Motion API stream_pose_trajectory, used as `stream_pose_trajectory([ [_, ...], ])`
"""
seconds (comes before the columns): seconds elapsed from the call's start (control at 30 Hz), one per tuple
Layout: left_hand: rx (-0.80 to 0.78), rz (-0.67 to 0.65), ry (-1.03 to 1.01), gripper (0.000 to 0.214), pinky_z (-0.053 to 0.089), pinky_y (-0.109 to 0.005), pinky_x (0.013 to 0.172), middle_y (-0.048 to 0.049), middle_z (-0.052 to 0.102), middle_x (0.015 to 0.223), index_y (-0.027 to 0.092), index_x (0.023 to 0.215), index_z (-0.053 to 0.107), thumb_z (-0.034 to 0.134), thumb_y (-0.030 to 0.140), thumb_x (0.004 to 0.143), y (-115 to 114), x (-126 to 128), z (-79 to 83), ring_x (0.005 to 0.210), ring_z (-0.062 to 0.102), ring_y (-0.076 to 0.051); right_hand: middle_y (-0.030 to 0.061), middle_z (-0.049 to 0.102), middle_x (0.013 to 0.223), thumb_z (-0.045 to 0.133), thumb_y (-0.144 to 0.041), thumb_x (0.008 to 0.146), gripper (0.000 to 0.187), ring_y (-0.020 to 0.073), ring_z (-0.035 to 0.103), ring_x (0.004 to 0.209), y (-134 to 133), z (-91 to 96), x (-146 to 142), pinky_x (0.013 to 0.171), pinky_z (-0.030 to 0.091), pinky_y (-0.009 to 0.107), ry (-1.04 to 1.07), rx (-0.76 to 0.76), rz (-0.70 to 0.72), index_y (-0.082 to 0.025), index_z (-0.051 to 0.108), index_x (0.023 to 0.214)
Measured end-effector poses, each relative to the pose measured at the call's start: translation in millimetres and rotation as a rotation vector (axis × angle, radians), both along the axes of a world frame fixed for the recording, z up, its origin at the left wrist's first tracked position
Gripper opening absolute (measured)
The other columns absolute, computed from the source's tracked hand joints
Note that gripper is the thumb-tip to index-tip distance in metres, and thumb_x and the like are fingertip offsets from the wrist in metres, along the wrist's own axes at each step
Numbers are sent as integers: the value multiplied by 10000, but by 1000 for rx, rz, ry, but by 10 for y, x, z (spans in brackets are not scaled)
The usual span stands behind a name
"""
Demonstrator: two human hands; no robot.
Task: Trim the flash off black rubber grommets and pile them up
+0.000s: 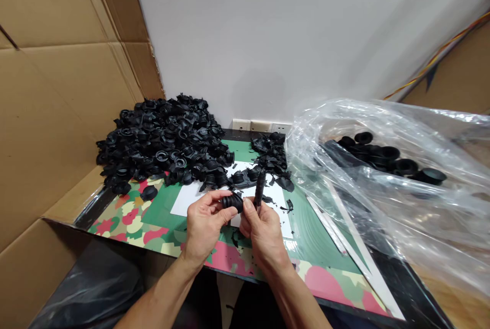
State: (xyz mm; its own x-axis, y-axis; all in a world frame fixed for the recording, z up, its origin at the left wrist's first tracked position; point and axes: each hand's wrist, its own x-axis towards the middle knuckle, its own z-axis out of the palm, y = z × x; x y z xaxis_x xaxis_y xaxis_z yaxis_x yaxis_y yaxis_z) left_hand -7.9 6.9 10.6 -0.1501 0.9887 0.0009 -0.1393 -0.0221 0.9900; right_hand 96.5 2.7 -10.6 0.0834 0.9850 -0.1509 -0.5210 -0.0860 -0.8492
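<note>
A black ribbed rubber bellows [231,202] lies sideways between my hands above the table. My left hand [209,219] pinches it at the left end with thumb and fingers. My right hand [264,227] is closed around a slim dark tool [260,188] that points up and away; its exact kind I cannot make out. The right thumb tip meets the right end of the bellows. Under both hands is a white paper sheet [184,201] with black scraps on it. Just beyond, several more bellows [214,178] with ragged edges lie at the sheet's far side.
A big heap of black rubber pieces [161,140] rises at the back left beside cardboard [57,114]. Thin black scraps [271,153] are piled near the wall sockets [260,126]. On the right, a clear plastic bag [383,114] contains bellows [390,154]. White strips [329,227] lie nearby.
</note>
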Motion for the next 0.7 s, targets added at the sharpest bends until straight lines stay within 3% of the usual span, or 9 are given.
stream_pose_trajectory([
  [0.5,-5,37,39,131,394,-173,401,17,605,495,146,725,714,733,181,600,53,-33,-99,440,507,-90,-142,255,424,725,-574,633,456,28,168,370,-9,-58,-45,347,193,172,52,-23,67,-179,504,690],
  [0.7,16,51,147,93,442,-189,451,20,619,521,170,688,715,708,153,596,38,-30,-54,476,546,-107,-127,279,428,716,-579,636,452,36,204,363,19,-81,38,343,188,179,-75,-48,80,-170,533,694],
])
